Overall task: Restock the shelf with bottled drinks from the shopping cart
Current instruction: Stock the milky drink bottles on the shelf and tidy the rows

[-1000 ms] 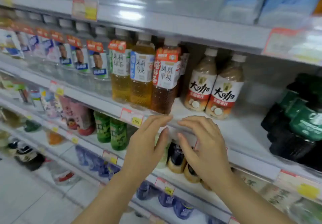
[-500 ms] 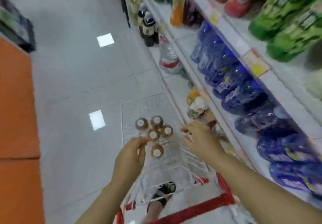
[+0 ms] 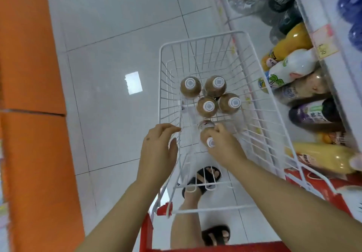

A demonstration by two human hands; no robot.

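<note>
Standing in the cart, four bottles are left to be shelved; a fifth is gripped by the right hand near the cart's near edge; the left hand is held open, empty.

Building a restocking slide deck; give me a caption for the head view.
Right hand grips one bottle in the white wire cart; left hand open at its rim; four bottles stand beyond.

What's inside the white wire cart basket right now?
Four upright brown white-capped bottles cluster in the white wire basket. The right hand grips a fifth bottle, its cap showing; the hand covers most of its body. The left hand, holding nothing, is by the left rim.
</note>
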